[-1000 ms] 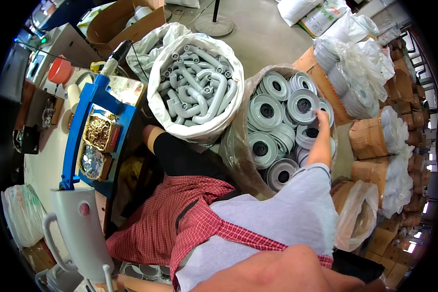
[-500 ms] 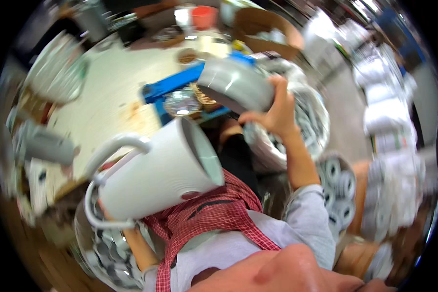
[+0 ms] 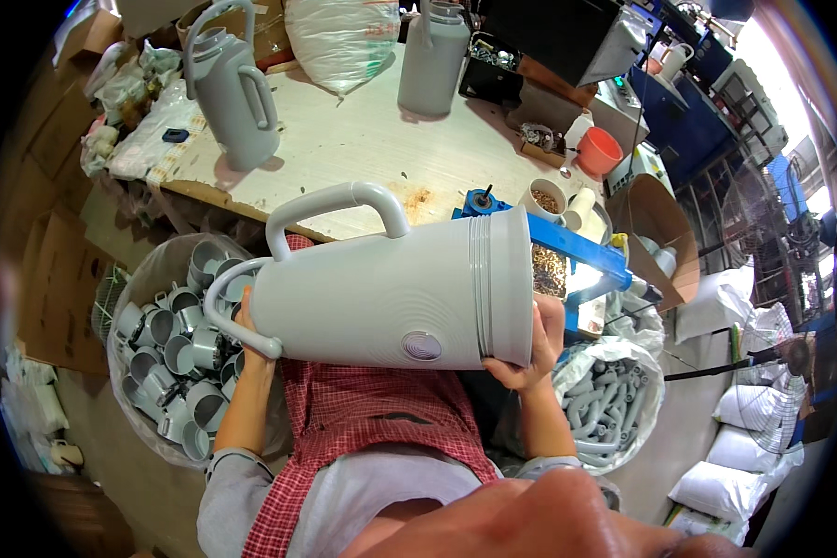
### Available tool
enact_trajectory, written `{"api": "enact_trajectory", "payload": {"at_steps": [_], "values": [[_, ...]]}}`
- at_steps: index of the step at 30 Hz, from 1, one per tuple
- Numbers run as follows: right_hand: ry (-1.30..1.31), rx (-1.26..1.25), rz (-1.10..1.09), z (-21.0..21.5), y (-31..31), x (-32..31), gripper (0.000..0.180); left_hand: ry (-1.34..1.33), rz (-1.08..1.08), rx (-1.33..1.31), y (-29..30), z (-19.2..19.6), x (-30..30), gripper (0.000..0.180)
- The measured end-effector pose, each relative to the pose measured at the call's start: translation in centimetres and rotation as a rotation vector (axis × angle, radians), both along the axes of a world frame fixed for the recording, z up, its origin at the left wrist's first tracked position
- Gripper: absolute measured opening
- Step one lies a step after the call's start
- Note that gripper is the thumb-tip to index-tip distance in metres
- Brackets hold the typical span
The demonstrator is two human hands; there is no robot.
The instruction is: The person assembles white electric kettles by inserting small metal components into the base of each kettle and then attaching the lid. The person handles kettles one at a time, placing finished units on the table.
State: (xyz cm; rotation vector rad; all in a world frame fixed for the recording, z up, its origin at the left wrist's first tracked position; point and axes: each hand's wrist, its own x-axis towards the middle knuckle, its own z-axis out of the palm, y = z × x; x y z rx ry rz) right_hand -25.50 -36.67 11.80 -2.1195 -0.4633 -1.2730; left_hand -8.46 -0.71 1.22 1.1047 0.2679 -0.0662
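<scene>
A large grey thermos jug [image 3: 372,298] lies sideways across my lap, its body handle up and its carrying handle toward the left. At the top end, my left hand [image 3: 245,316] holds it; most of those fingers are hidden behind the jug. My right hand [image 3: 538,349] grips the grey base ring [image 3: 510,288] at the other end, thumb on the near side. The ring sits against the jug's body. Just beyond that end stands a blue metal fixture [image 3: 577,253] on the table edge, partly covered by the jug.
Two grey thermos jugs stand upright on the pale worktable [image 3: 344,139]. At my left a lined bin [image 3: 144,279] holds several grey caps or cups; at my right, a white sack [image 3: 656,372] holds grey handles. A red bowl [image 3: 599,152] and a cup of small brass-coloured parts [image 3: 543,199] sit further off.
The base ring in my right hand was apart from the jug and is now against its open end. The jug has turned level, and the view has swung left.
</scene>
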Motion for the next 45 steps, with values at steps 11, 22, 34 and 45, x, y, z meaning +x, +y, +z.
{"api": "enact_trajectory", "payload": {"at_steps": [11,22,34,45], "values": [[0.152,0.327,0.002,-1.8,1.6,0.2,0.076,-0.300,-0.041,0.171,3.7,4.5,-1.2,0.045],[0.766,1.306,0.193,-8.4,0.8,2.9,0.050,-0.954,0.408,0.853,6.3,8.0,-4.6,0.043],[0.390,0.793,0.439,-1.1,0.9,8.6,0.095,-0.349,0.245,0.317,8.6,3.9,0.8,0.041],[0.448,0.755,0.313,-0.4,5.5,9.4,0.119,-0.151,0.045,0.064,5.8,3.6,2.6,0.039]]}}
